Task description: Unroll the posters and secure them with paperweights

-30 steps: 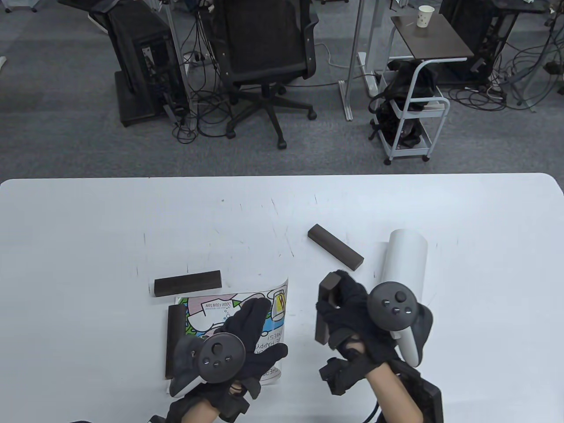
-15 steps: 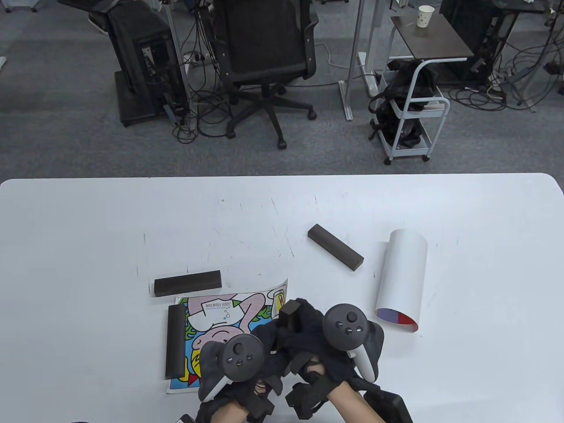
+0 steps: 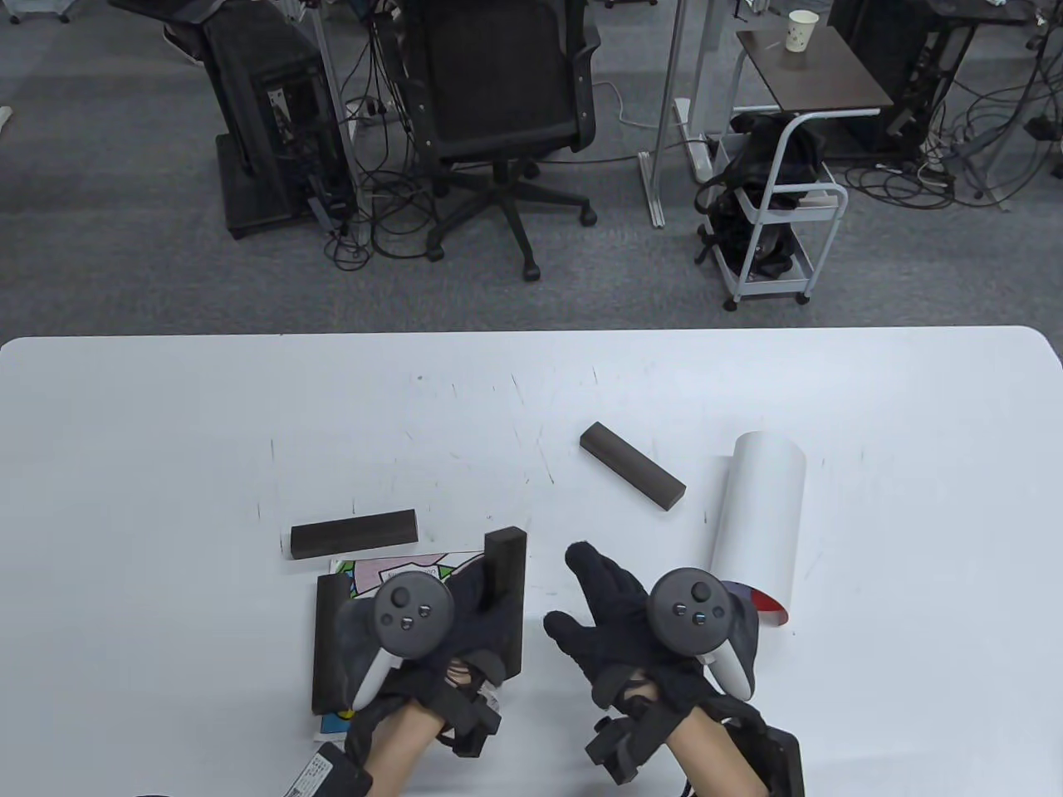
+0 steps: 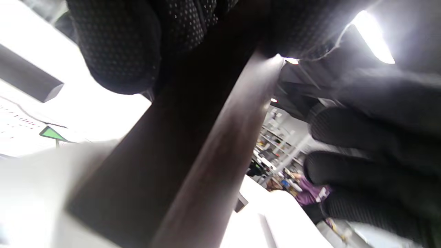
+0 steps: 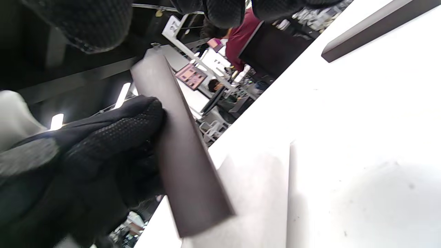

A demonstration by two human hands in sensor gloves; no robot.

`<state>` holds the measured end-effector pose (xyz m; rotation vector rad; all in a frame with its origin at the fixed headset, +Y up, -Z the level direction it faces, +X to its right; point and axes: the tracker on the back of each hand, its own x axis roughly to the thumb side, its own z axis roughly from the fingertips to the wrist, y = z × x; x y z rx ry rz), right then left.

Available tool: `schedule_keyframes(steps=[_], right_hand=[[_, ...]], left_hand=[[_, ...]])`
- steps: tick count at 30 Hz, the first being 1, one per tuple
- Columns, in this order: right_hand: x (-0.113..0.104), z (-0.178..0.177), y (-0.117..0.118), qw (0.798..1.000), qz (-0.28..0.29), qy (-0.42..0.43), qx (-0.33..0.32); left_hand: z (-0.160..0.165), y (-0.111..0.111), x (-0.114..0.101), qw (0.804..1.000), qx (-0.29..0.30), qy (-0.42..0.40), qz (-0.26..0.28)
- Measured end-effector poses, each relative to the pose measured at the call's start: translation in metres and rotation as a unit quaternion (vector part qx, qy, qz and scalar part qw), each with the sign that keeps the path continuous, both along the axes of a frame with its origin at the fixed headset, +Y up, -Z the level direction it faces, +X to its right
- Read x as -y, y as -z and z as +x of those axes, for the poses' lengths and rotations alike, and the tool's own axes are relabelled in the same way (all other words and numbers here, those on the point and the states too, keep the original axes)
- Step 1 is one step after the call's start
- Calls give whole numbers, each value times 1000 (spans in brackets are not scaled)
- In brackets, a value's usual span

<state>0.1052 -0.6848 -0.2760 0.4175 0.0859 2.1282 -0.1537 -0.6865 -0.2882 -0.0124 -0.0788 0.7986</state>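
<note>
The left hand [image 3: 465, 610] grips a dark paperweight bar [image 3: 507, 598] along the unrolled poster's [image 3: 365, 573] right edge, probably to stop it curling back; another bar [image 3: 330, 643] pins the edge on the hand's other side. The right hand [image 3: 619, 618] hovers beside it, fingers spread, holding nothing. A rolled poster [image 3: 760, 523] lies just right of that hand, with bare table [image 3: 913, 498] beyond for unrolling.

Beyond the far edge of the white surface [image 3: 166, 398] we see a grey carpeted floor [image 3: 116, 266]. A black office chair [image 3: 502, 108] stands there, with a dark computer tower [image 3: 266, 124] and tangled cables [image 3: 378, 207] just beside it. Past the far right corner we see a white wheeled cart [image 3: 781, 216] and a brown side table [image 3: 810, 75] carrying a paper cup [image 3: 801, 31].
</note>
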Motion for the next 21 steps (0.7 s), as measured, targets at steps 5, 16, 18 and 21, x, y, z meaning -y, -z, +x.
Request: schedule_keyframes(steps=[5, 16, 18, 21], right_hand=[[21, 9, 3, 999, 38, 0, -33], [40, 27, 6, 998, 7, 55, -14], [41, 29, 5, 999, -1, 48, -10], [42, 29, 5, 999, -4, 40, -7]], left_hand=[[-20, 29, 15, 995, -34, -33, -85], [18, 59, 66, 970, 37, 2, -240], [33, 60, 72, 966, 58, 21, -249], [48, 60, 75, 966, 71, 59, -241]])
